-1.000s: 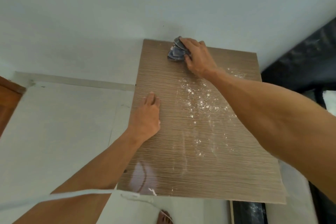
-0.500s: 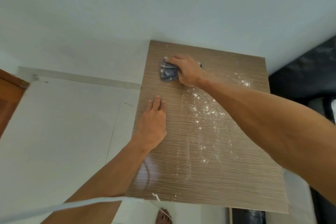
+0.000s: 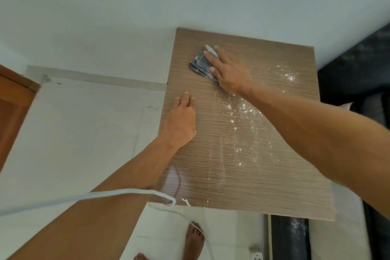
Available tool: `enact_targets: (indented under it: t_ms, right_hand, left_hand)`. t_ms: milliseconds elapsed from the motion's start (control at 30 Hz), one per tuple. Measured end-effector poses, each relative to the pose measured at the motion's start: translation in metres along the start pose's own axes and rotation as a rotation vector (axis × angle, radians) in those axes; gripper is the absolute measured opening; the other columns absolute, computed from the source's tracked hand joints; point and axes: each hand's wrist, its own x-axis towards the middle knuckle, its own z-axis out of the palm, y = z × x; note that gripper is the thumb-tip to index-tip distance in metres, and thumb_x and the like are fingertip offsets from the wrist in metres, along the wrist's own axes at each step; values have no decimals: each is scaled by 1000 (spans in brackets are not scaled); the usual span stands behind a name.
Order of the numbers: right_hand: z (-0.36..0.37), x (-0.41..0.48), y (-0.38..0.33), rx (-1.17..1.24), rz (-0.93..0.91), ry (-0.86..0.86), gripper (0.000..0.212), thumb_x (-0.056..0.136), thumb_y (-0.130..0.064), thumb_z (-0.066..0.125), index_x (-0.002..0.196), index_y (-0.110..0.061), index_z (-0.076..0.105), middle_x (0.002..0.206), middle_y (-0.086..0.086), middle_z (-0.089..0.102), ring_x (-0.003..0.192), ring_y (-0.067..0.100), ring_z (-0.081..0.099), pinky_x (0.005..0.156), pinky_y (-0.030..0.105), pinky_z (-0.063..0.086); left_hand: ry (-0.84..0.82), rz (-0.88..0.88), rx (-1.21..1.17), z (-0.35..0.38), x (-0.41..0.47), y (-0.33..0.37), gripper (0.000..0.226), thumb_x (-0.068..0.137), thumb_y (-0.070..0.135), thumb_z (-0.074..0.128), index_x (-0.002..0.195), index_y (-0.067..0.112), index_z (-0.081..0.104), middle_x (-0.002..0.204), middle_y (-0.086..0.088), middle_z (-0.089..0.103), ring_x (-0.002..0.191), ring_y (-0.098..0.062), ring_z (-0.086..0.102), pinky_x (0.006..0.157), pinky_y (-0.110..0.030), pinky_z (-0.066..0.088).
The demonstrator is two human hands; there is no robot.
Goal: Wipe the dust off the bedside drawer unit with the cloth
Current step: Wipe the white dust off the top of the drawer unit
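glossy wood-grain drawer unit [image 3: 242, 175], soft grey cloth [image 3: 200, 63]

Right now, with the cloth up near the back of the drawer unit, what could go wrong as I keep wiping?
1. The white dust lies beside and nearer than the cloth; strokes up there would likely miss it.
2. Dust sits close to the near edge of the drawer unit top; sweeping forward could push it onto the floor by the bare foot.
3. The left hand rests flat on the top and may smear it.
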Motion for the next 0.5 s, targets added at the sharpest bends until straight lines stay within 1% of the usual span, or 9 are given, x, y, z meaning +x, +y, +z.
enact_targets:
  t_ms: [100,267,400,500]
  right_hand:
    - [11,-32,-16,-18,-39,4,54,104,-46,20,155,-35,6,164,7,6,148,31,14,119,50,17]
    - [31,-87,-43,-4,-48,24,53,105,-39,26,155,-31,9,163,9,10,148,31,14,117,48,19]
    - [43,-126,-67,-3,-17,44,54,105,-37,28,155,-31,8,163,8,11,149,29,13,117,47,17]
    - [52,-157,-87,25,-8,62,53,105,-35,32,155,-30,14,162,9,17,147,31,18,117,48,20]
  left_hand:
    - [-4,8,-3,-4,0,-3,84,89,22,64,153,10,11,162,-6,3,148,-28,9,117,-37,20]
    - [27,48,-50,-6,-1,-12,87,83,28,70,151,10,20,160,-6,17,144,-26,22,115,-37,25]
    - [-20,69,-116,-3,-11,-24,87,85,19,69,152,9,15,162,-6,9,147,-24,14,117,-33,16]
    - [-41,114,-58,0,-26,-31,82,87,15,65,152,5,16,162,-8,8,148,-25,13,118,-34,17]
